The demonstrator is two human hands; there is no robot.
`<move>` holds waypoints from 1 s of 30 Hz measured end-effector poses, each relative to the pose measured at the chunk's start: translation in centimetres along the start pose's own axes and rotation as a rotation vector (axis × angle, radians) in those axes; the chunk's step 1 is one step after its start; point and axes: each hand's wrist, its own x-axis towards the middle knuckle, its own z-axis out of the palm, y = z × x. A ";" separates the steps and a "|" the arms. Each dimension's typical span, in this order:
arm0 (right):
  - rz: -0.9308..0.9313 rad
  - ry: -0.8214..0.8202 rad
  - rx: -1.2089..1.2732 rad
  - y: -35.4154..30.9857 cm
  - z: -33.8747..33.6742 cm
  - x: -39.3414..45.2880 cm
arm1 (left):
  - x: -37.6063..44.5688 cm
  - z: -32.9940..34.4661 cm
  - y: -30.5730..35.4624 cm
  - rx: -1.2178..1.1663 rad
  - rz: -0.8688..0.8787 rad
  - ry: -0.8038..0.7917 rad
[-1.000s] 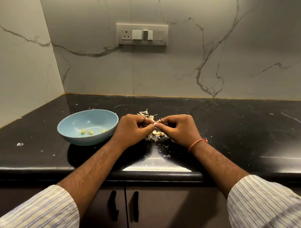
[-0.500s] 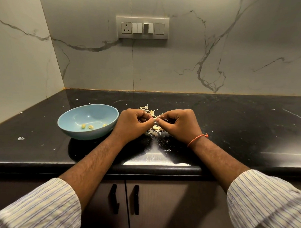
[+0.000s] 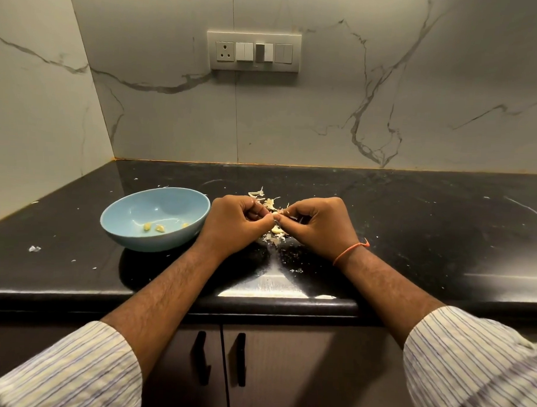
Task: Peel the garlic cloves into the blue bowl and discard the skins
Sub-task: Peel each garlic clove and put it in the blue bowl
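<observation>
A light blue bowl (image 3: 120,228) stands on the black counter at the left, with three small peeled garlic pieces (image 3: 160,228) on its bottom. Right of the bowl, my left hand (image 3: 237,222) and my right hand (image 3: 318,225) meet fingertip to fingertip. Both pinch one small garlic clove (image 3: 276,217) between them, just above the counter. A heap of pale garlic skins (image 3: 269,201) lies behind the hands, and more skins and cloves (image 3: 277,232) lie beneath them, partly hidden by the fingers.
The black counter (image 3: 412,238) runs to marble walls at the back and left, with its front edge close to me. Small skin flakes (image 3: 34,249) dot the left side. A switch panel (image 3: 253,51) hangs on the back wall. Cabinet doors with dark handles (image 3: 219,358) are below.
Both hands stay together on the clove, with only small finger movements. The camera has shifted slightly.
</observation>
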 end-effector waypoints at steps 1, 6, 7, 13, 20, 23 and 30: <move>-0.005 -0.001 -0.004 0.0 0.0 0.1 | 0.0 0.0 0.0 0.013 0.004 0.000; -0.017 -0.003 0.014 -0.1 0.3 0.2 | 0.0 0.1 0.4 0.029 0.019 0.005; -0.008 -0.007 0.031 0.0 0.3 0.2 | 0.0 0.1 0.4 0.033 0.019 0.008; 0.126 -0.063 0.217 0.5 0.4 0.5 | 0.0 0.2 0.5 0.051 0.034 0.004; 0.294 -0.134 0.395 0.9 0.4 0.8 | 0.0 0.3 0.6 0.085 0.052 -0.014; 0.323 -0.165 0.436 1.1 0.3 0.9 | 0.0 0.3 0.6 0.083 0.042 -0.016; 0.343 -0.173 0.521 1.1 0.2 1.0 | 0.2 0.4 0.4 0.080 0.020 -0.016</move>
